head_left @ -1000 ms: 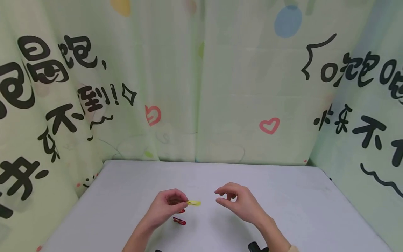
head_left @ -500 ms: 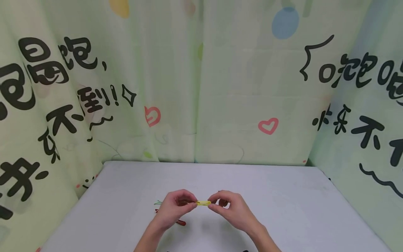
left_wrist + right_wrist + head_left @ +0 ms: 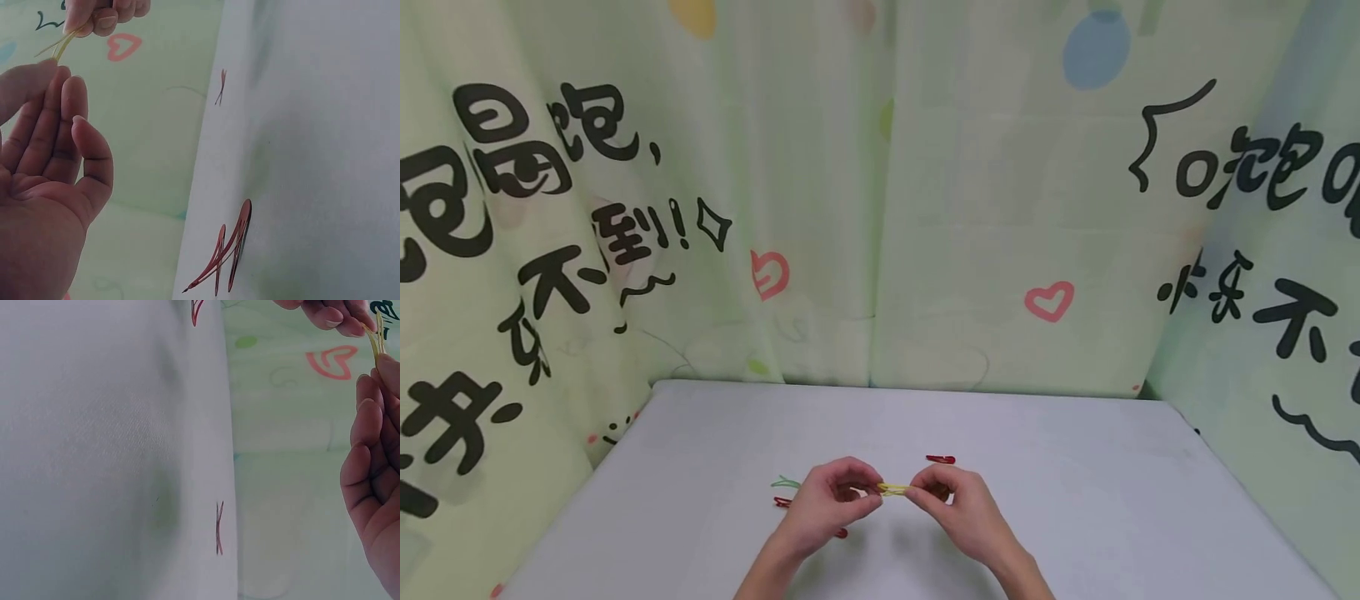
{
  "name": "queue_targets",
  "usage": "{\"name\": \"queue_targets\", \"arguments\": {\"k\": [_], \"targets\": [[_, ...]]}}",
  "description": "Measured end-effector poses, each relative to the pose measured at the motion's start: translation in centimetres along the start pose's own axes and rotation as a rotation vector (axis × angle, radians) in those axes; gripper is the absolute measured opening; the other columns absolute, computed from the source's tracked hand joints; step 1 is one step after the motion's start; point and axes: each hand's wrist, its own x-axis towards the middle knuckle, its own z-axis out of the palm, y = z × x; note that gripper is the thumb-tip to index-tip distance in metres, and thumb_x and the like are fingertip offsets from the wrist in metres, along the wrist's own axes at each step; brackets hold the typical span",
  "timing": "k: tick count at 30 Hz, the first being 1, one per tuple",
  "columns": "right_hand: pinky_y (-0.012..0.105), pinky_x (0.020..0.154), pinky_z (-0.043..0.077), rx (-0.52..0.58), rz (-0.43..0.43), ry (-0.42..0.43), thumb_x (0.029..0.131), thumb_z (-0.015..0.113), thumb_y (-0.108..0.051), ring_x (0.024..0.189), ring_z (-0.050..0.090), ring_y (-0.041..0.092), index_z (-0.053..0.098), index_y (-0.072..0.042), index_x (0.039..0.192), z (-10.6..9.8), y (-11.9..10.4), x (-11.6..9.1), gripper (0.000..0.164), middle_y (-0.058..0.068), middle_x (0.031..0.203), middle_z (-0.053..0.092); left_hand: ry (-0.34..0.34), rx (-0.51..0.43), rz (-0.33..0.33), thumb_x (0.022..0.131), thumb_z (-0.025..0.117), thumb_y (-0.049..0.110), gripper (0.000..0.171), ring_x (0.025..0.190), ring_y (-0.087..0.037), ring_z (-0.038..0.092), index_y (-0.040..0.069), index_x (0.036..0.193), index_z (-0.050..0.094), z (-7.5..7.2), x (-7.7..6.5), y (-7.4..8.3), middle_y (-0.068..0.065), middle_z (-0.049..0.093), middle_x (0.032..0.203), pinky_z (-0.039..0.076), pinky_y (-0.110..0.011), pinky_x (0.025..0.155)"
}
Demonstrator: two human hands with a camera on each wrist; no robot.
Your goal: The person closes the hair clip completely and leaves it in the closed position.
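A yellow snap hair clip [image 3: 892, 490] is held up over the table between both hands. Its two arms stand spread apart in the left wrist view, where the clip [image 3: 62, 45] shows edge-on. Thumb and fingertips of my left hand [image 3: 831, 508] pinch one end. The other end is pinched by my right hand [image 3: 966, 512], also with thumb and fingertips. Under the left hand lie a red hair clip [image 3: 782, 502] and another red clip [image 3: 842, 533], both partly covered by that hand. A green hair clip [image 3: 786, 482] peeks out to its left.
Another red hair clip [image 3: 940, 459] lies on the white table [image 3: 1075, 500] just beyond the right hand. Pale green printed curtains [image 3: 820, 333] enclose the back and both sides of the table.
My left hand carries the yellow clip to the right. The right hand comes in and takes the clip's free end. The clip's arms now look spread. The far red clip comes into sight.
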Motion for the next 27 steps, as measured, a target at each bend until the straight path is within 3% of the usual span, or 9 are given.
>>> {"name": "queue_targets", "arguments": {"k": [4,7,9,17,22,27], "targets": [[0.026,0.066,0.047,-0.014,-0.006,0.017,0.091,0.078,-0.02,0.072,0.055,0.01,0.072,-0.015,0.087,0.0,0.2,0.0,0.008,-0.01,0.078,0.063,0.004,0.021,-0.02,0.086,0.079,0.007,0.021,0.083,-0.021,0.066,0.001,0.103,0.07,0.2,-0.1,0.1,-0.007,0.07,0.094,0.048,-0.022,0.059],[0.026,0.067,0.048,-0.014,-0.037,0.019,0.091,0.078,-0.019,0.072,0.055,0.01,0.072,-0.015,0.088,0.0,0.3,0.0,0.007,-0.01,0.078,0.064,0.035,0.043,-0.03,0.087,0.08,0.009,0.017,0.08,-0.018,0.064,0.002,0.1,0.071,0.4,0.0,0.1,-0.006,0.07,0.092,0.048,-0.023,0.06],[0.026,0.067,0.049,-0.019,-0.06,0.022,0.09,0.078,-0.017,0.072,0.056,0.009,0.072,-0.015,0.088,0.0,0.4,0.0,0.007,-0.011,0.077,0.064,0.054,0.038,-0.036,0.088,0.079,0.009,0.015,0.081,-0.017,0.063,0.001,0.098,0.07,0.6,0.1,0.1,-0.006,0.07,0.092,0.05,-0.024,0.068],[0.024,0.061,0.048,-0.018,-0.223,0.087,0.089,0.078,-0.008,0.067,0.053,0.004,0.071,-0.017,0.084,0.7,0.7,-0.5,0.012,-0.014,0.074,0.062,0.105,0.046,-0.051,0.086,0.077,0.002,0.009,0.075,-0.015,0.061,-0.001,0.091,0.069,1.0,0.0,0.0,-0.006,0.069,0.084,0.048,-0.024,0.063],[0.024,0.057,0.048,-0.019,-0.313,0.116,0.086,0.078,-0.002,0.064,0.053,0.001,0.071,-0.016,0.083,1.2,1.0,-0.4,0.016,-0.014,0.073,0.063,0.147,0.094,-0.036,0.084,0.078,0.0,0.008,0.072,-0.014,0.061,0.003,0.085,0.07,1.2,-0.2,0.0,-0.006,0.069,0.079,0.043,-0.022,0.051],[0.024,0.056,0.049,-0.02,-0.327,0.134,0.085,0.077,0.001,0.064,0.053,0.001,0.071,-0.016,0.083,1.3,1.2,-0.2,0.018,-0.014,0.073,0.062,0.172,0.128,0.002,0.083,0.078,-0.001,0.008,0.072,-0.013,0.061,0.003,0.084,0.07,1.3,0.0,-0.1,-0.005,0.069,0.08,0.049,-0.026,0.061]]}}
